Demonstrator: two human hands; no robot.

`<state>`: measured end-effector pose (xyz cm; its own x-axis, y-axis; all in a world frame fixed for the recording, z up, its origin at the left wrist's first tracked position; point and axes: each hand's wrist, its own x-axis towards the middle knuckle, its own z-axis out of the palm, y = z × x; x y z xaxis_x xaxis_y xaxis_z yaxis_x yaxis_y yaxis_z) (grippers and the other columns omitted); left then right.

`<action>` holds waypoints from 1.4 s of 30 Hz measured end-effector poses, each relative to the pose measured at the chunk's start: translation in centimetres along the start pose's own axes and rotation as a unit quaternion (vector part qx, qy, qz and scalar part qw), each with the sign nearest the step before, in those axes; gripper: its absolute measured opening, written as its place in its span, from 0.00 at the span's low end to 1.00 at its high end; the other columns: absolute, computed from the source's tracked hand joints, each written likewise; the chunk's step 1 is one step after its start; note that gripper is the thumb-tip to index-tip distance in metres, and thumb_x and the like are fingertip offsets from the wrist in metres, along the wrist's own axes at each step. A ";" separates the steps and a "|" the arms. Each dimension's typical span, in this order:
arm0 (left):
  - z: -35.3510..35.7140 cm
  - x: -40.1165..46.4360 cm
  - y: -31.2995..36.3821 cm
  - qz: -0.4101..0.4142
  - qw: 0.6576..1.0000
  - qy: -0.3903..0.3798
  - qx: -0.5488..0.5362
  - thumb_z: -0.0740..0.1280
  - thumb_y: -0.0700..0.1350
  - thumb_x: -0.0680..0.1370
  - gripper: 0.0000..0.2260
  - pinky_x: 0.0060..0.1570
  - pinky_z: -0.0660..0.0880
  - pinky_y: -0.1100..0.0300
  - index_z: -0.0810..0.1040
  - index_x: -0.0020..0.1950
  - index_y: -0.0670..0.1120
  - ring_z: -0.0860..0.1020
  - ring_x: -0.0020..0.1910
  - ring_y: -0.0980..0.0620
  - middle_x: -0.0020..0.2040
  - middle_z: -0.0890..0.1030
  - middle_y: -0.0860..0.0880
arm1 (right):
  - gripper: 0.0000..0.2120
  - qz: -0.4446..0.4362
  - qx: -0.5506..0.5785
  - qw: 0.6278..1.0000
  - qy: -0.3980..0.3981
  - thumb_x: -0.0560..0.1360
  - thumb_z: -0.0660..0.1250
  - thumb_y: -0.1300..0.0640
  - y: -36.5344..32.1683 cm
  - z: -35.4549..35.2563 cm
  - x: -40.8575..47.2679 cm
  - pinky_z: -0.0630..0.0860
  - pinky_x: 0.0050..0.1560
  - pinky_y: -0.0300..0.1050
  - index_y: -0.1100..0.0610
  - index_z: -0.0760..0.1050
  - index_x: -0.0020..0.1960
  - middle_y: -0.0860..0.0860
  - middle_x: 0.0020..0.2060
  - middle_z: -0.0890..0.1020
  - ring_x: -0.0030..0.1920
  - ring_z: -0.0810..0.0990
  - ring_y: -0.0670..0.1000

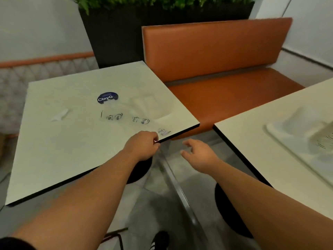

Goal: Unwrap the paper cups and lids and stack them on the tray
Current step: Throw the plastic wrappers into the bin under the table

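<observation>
Clear wrapper [137,112] lies across left worktop [54,150], long axis toward near right corner. Left hand [144,145] pinches its corner end; right hand [198,156] beside, fingers apart, empty.

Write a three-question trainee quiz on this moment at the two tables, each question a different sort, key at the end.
1. True or false: the left hand pinches the clear plastic wrapper at the table edge.
2. Multiple choice: the right hand is A) gripping a cup, B) open over the gap between the tables, C) resting on the bench.
3. Fill in: the pale tray lies on the table to the ____.

Key: 1 true; 2 B; 3 right
</observation>
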<state>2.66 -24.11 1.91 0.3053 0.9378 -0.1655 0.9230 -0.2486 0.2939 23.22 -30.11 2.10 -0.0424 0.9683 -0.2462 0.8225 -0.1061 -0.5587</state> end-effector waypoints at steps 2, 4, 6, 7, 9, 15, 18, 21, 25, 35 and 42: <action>-0.4 2.2 -3.8 -0.021 1.000 -0.010 0.021 0.63 0.52 0.80 0.14 0.55 0.75 0.53 0.76 0.64 0.49 0.76 0.58 0.47 0.61 0.79 0.49 | 0.21 0.005 -0.008 1.000 -0.011 0.80 0.63 0.50 -1.8 1.3 4.3 0.68 0.62 0.45 0.56 0.70 0.71 0.55 0.67 0.74 0.65 0.73 0.54; -0.5 4.4 -7.0 -0.034 0.999 -0.012 0.033 0.63 0.52 0.80 0.15 0.58 0.73 0.52 0.75 0.66 0.50 0.75 0.61 0.47 0.63 0.77 0.49 | 0.21 0.016 -0.014 1.000 -0.016 0.80 0.63 0.52 -3.0 2.6 8.2 0.68 0.63 0.45 0.57 0.69 0.71 0.56 0.67 0.73 0.65 0.72 0.55; -0.3 6.3 -9.6 -0.032 0.999 -0.008 0.037 0.63 0.52 0.80 0.16 0.60 0.71 0.53 0.74 0.66 0.50 0.73 0.62 0.47 0.65 0.75 0.49 | 0.21 0.025 -0.030 0.999 -0.003 0.80 0.64 0.53 -3.4 3.8 11.6 0.69 0.65 0.47 0.57 0.69 0.71 0.57 0.67 0.72 0.66 0.71 0.57; 0.0 7.2 -10.6 -0.031 0.999 -0.007 0.036 0.63 0.52 0.80 0.16 0.60 0.70 0.53 0.74 0.67 0.50 0.73 0.63 0.47 0.65 0.75 0.49 | 0.22 0.025 -0.041 0.999 0.008 0.79 0.64 0.54 -3.4 4.3 13.0 0.69 0.66 0.48 0.57 0.68 0.72 0.57 0.68 0.72 0.67 0.71 0.57; 0.7 8.7 -12.4 -0.032 0.999 -0.008 0.024 0.63 0.52 0.80 0.16 0.60 0.69 0.54 0.74 0.67 0.49 0.72 0.63 0.47 0.66 0.74 0.49 | 0.24 0.020 -0.063 0.998 0.021 0.79 0.65 0.54 -3.2 5.2 15.6 0.67 0.69 0.51 0.57 0.66 0.73 0.56 0.71 0.70 0.69 0.68 0.58; 2.9 11.1 -14.8 -0.020 1.000 -0.008 -0.016 0.62 0.51 0.81 0.15 0.61 0.70 0.54 0.75 0.66 0.47 0.73 0.63 0.47 0.65 0.75 0.49 | 0.25 0.009 -0.171 0.985 0.011 0.78 0.64 0.47 -3.4 7.5 20.7 0.69 0.63 0.52 0.53 0.66 0.72 0.53 0.66 0.75 0.66 0.69 0.57; 3.7 11.6 -15.3 -0.012 1.000 -0.024 -0.013 0.63 0.51 0.81 0.17 0.62 0.70 0.54 0.75 0.68 0.48 0.72 0.64 0.48 0.66 0.75 0.49 | 0.17 0.024 -0.211 0.977 0.012 0.79 0.62 0.51 -3.3 8.2 21.9 0.70 0.56 0.48 0.54 0.72 0.66 0.53 0.57 0.79 0.61 0.72 0.57; 4.4 11.7 -15.9 0.005 0.998 -0.056 0.042 0.62 0.53 0.81 0.19 0.63 0.69 0.54 0.72 0.70 0.50 0.71 0.65 0.47 0.68 0.72 0.49 | 0.10 0.007 -0.183 0.982 0.051 0.80 0.59 0.57 -3.2 8.3 22.2 0.66 0.47 0.45 0.56 0.77 0.56 0.54 0.50 0.79 0.54 0.74 0.57; 5.2 11.6 -16.3 0.013 0.994 -0.075 0.082 0.61 0.54 0.81 0.20 0.62 0.69 0.54 0.69 0.73 0.51 0.69 0.66 0.47 0.70 0.70 0.50 | 0.06 -0.047 -0.091 0.989 0.107 0.79 0.62 0.60 -3.2 7.6 21.9 0.73 0.45 0.51 0.61 0.77 0.51 0.57 0.47 0.77 0.47 0.74 0.59; 3.7 12.4 -15.7 0.024 0.995 -0.058 0.083 0.60 0.55 0.81 0.19 0.62 0.70 0.53 0.72 0.70 0.50 0.70 0.66 0.48 0.69 0.72 0.50 | 0.02 -0.131 -0.022 0.980 0.150 0.78 0.63 0.63 -5.0 2.9 20.8 0.74 0.44 0.47 0.58 0.74 0.48 0.51 0.44 0.77 0.44 0.75 0.53; -1.4 11.3 -9.6 -0.062 0.905 0.134 -0.399 0.65 0.69 0.72 0.24 0.47 0.74 0.58 0.81 0.50 0.49 0.81 0.46 0.54 0.47 0.83 0.52 | 0.03 -0.175 -0.043 0.956 0.233 0.78 0.64 0.64 -4.6 -1.4 16.9 0.69 0.44 0.42 0.59 0.76 0.49 0.47 0.44 0.75 0.44 0.73 0.50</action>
<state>-3.11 -10.79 -1.47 0.0445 0.9982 -0.0404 0.4497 0.0161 0.8931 19.57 -12.97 1.65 -0.0830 0.9391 0.3336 0.8482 0.2423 -0.4709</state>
